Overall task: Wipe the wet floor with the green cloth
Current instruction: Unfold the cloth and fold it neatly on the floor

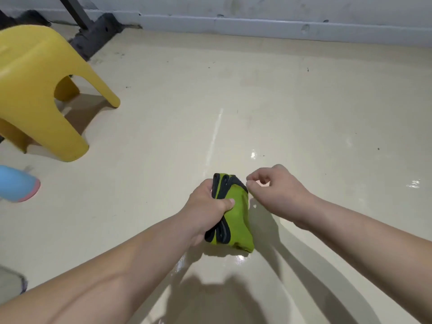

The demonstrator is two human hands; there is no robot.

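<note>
Green cloth (238, 213), folded and edged with dark trim, is bunched in the left hand (208, 206), fingers and thumb wrapped round it, low over the glossy beige floor (257, 101). The right hand (278, 192) hovers just beside the cloth's far corner, fingers curled in on nothing. Wet shine shows on the floor near both hands. A yellow stool (39, 90) stands well off to the left.

Glossy cream-coloured floor (304, 101), wet glare patches at centre and right. Scuffed pale grey wall (280, 8) with raised skirting (280, 28) along far edge. Yellow moulded plastic stool (35, 73) at left. Dark grey metal bracket (95, 36) in far-left corner, against wall.
</note>
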